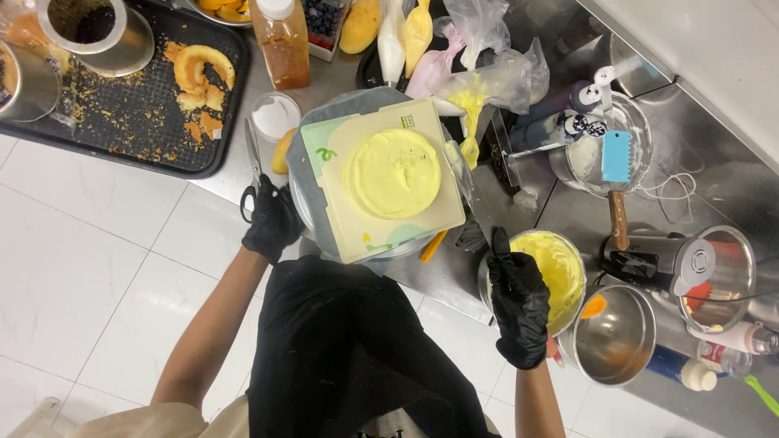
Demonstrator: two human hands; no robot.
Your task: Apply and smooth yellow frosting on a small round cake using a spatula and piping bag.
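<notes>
A round cake coated in pale yellow cream (393,173) sits on a square cream-coloured board (349,235), which rests on a turntable (302,207). My left hand (272,223), in a black glove, curls on the turntable's left rim, right beside a pair of scissors (251,158). My right hand (519,304), also gloved, is closed on the handle of a long palette knife (473,199). Its blade reaches up along the cake's right side. That hand hovers over a steel bowl of yellow cream (560,268).
A black tray (122,130) with cake scraps and a metal ring mould (93,32) lies at the upper left. Behind the cake are a bottle of orange liquid (281,45) and piping bags (414,36). On the right stand a bowl with a blue scraper (617,154) and an empty steel pot (617,337).
</notes>
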